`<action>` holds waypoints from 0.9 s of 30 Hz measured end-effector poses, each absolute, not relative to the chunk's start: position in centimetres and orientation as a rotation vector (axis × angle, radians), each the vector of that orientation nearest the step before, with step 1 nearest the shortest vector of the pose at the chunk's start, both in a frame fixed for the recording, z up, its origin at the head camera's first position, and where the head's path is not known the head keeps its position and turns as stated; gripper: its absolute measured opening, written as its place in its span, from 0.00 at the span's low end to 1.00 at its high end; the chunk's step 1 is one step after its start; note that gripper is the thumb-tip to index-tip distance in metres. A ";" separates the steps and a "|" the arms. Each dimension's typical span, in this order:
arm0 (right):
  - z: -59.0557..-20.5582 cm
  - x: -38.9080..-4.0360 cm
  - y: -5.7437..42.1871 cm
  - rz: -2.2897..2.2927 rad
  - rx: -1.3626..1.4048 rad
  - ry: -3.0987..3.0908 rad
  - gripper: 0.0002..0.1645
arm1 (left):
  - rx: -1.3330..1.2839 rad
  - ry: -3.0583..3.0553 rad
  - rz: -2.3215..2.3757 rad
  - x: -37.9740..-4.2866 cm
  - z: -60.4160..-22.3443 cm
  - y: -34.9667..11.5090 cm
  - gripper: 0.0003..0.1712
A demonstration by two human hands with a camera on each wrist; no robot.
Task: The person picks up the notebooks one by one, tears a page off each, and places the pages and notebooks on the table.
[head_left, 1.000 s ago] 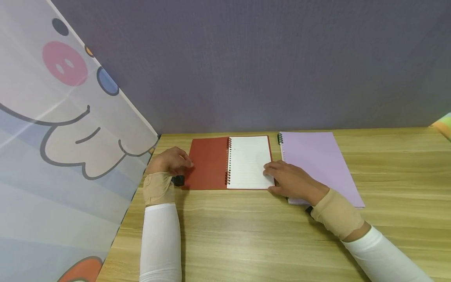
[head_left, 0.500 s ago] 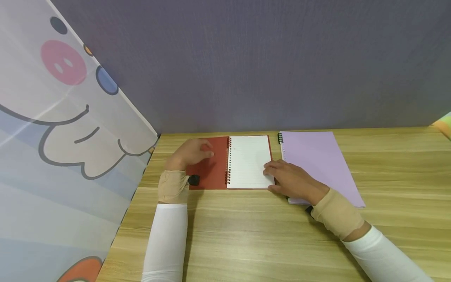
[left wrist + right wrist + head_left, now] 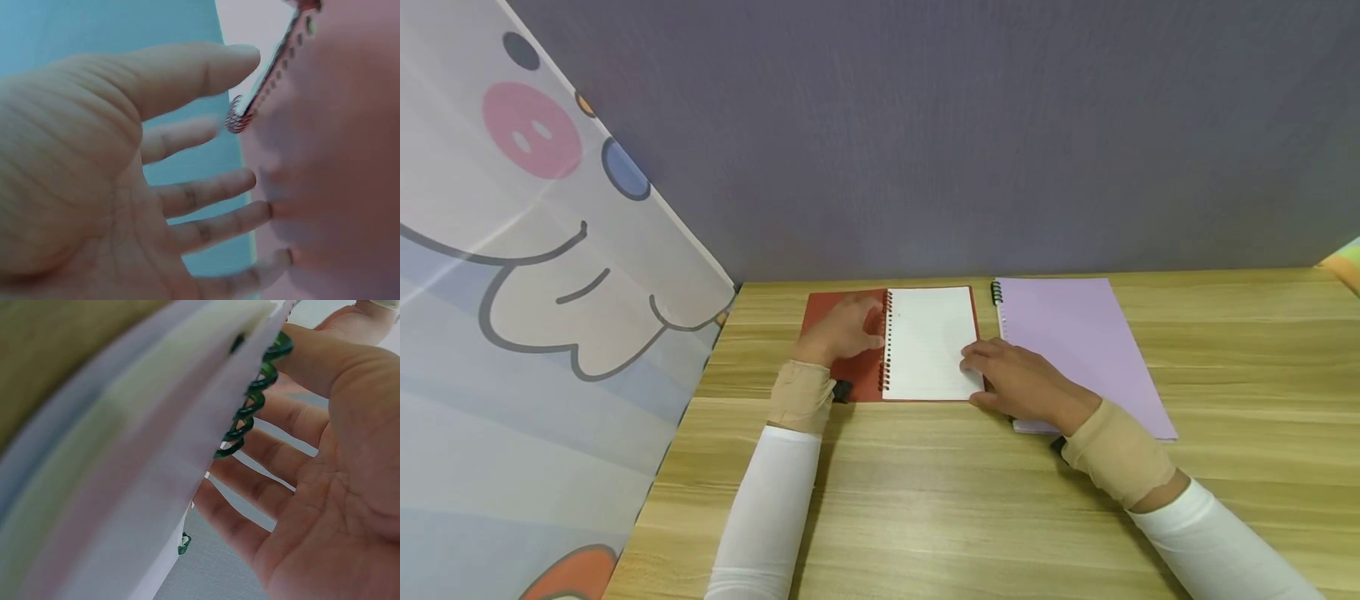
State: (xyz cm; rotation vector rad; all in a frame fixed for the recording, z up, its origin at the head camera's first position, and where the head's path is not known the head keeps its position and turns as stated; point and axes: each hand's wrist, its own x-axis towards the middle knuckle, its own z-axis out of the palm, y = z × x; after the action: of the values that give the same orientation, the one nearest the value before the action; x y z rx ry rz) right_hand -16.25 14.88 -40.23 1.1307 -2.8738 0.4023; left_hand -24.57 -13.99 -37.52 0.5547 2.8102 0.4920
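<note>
A red spiral notebook lies open on the table, with its red cover (image 3: 861,379) at the left and a white ruled page (image 3: 928,337) at the right. Over the cover, close to the red coil (image 3: 237,120), my left hand (image 3: 842,329) has its fingers loosely extended and holds nothing. My right hand (image 3: 1021,379) rests its fingertips on the page's lower right edge, fingers mostly straight in the right wrist view. Beneath and beside that hand lies a purple notebook (image 3: 1075,333) with a green coil (image 3: 253,403); part of its left side is hidden.
The wood-grain table (image 3: 925,500) meets a grey upright panel (image 3: 962,142) just behind the notebooks. A cartoon-printed panel (image 3: 587,317) borders the table's left side.
My left hand has moved right from the red cover's outer edge to near the coil. The right hand and both notebooks have stayed in place.
</note>
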 end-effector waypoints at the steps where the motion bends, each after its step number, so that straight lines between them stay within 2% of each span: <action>1: -40.2 -16.2 14.9 0.402 1.133 -2.873 0.26 | 0.532 2.806 0.485 -24.5 -37.7 -13.9 0.45; 4: -40.2 -16.2 14.9 0.403 1.135 -2.875 0.26 | 0.494 2.812 0.474 -24.4 -38.0 -13.7 0.54; 6: -40.2 -16.2 14.9 0.407 1.133 -2.877 0.26 | 0.480 2.823 0.470 -24.3 -38.1 -13.6 0.54; 19: -40.1 -16.2 14.9 0.411 1.128 -2.875 0.26 | 0.421 2.821 0.388 -24.5 -38.3 -13.8 0.36; 27: -40.2 -16.3 14.9 0.414 1.134 -2.884 0.26 | 0.412 2.824 0.409 -24.5 -38.5 -13.9 0.32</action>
State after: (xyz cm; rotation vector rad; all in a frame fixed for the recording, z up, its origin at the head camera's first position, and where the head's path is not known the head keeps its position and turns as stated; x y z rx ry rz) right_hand -16.27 14.92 -40.21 1.1336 -2.8837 0.4142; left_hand -24.51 -13.91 -38.52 0.4118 2.8237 0.4091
